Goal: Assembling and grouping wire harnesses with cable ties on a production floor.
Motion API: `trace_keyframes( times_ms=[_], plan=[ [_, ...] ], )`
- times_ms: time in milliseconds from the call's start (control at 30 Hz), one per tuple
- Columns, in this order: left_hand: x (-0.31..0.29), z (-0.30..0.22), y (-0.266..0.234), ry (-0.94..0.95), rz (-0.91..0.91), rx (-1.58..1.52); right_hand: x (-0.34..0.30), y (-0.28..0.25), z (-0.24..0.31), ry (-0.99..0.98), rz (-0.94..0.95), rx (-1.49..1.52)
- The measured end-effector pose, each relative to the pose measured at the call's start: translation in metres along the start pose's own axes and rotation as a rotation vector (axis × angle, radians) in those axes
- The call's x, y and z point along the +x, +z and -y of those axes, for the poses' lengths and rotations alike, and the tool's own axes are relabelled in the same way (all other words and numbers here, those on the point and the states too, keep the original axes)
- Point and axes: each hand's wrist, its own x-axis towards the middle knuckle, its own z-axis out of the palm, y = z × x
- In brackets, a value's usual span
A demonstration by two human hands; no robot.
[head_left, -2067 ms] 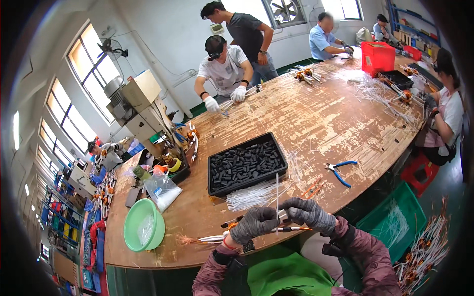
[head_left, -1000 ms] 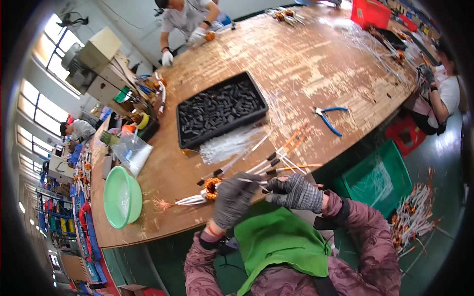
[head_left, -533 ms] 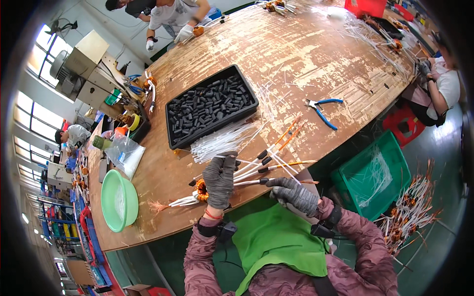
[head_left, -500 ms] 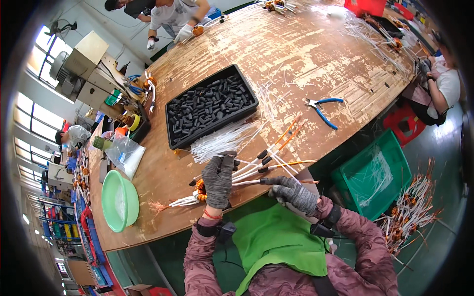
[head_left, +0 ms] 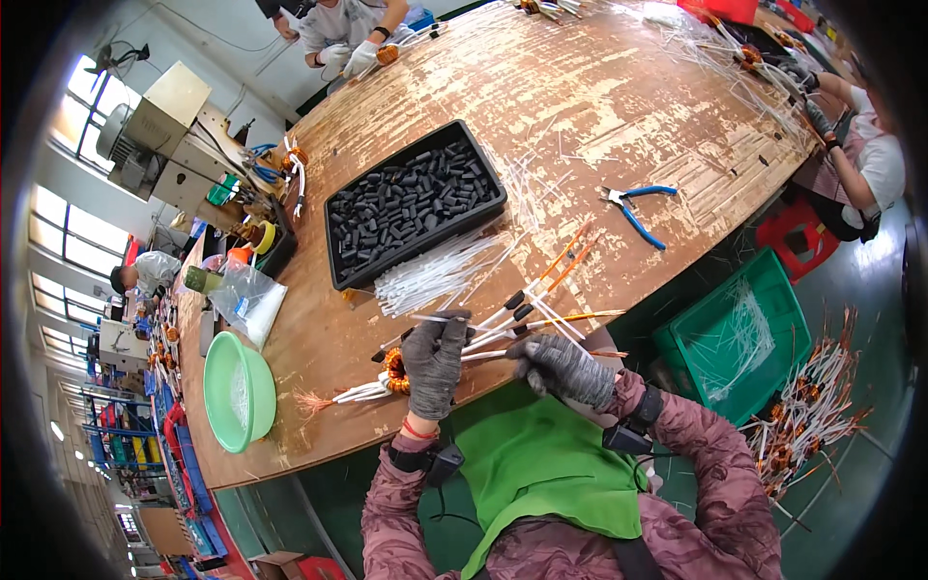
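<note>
Apparently pinched at the left hand's (head_left: 437, 327) fingertips, a thin white strip (head_left: 423, 318) is likely light, bendy, best held mid-length. Just left sits a coil (head_left: 395, 364); the right hand's (head_left: 530, 362) grip is unclear.

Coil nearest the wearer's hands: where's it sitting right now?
In the head view, the orange coil is on the table near its front edge, left of centre, directly left of the gloved left hand.

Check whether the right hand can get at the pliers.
Probably yes: wire ends lie between the right hand and the pliers, but nothing covers them.
</note>
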Motion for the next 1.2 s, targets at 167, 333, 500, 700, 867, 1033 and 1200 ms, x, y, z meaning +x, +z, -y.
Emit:
trace_keyframes(
  times_ms=[167,333,500,700,867,1033,1200],
  plan=[
    [0.008,0.001,0.008,0.577,-0.059,0.464,0.009,-0.015,-0.004,-0.160,-0.156,0.033],
    [0.020,0.021,0.018,0.644,-0.036,0.602,0.018,-0.011,-0.001,-0.146,-0.132,-0.059],
    [0.039,0.038,0.023,0.314,0.072,0.355,0.026,-0.008,0.001,-0.093,-0.190,-0.078],
    [0.038,0.038,0.029,0.238,0.095,0.226,0.029,0.009,0.003,-0.107,-0.299,-0.212],
    [0.033,0.043,0.029,0.264,0.098,0.154,0.025,0.024,0.001,-0.149,-0.434,0.069],
    [0.031,0.036,0.021,0.366,0.190,0.230,0.020,0.000,0.013,0.105,-0.233,-0.149],
    [0.020,0.025,0.022,0.345,0.223,0.249,0.019,-0.004,0.001,0.084,-0.235,0.292]
  ],
)
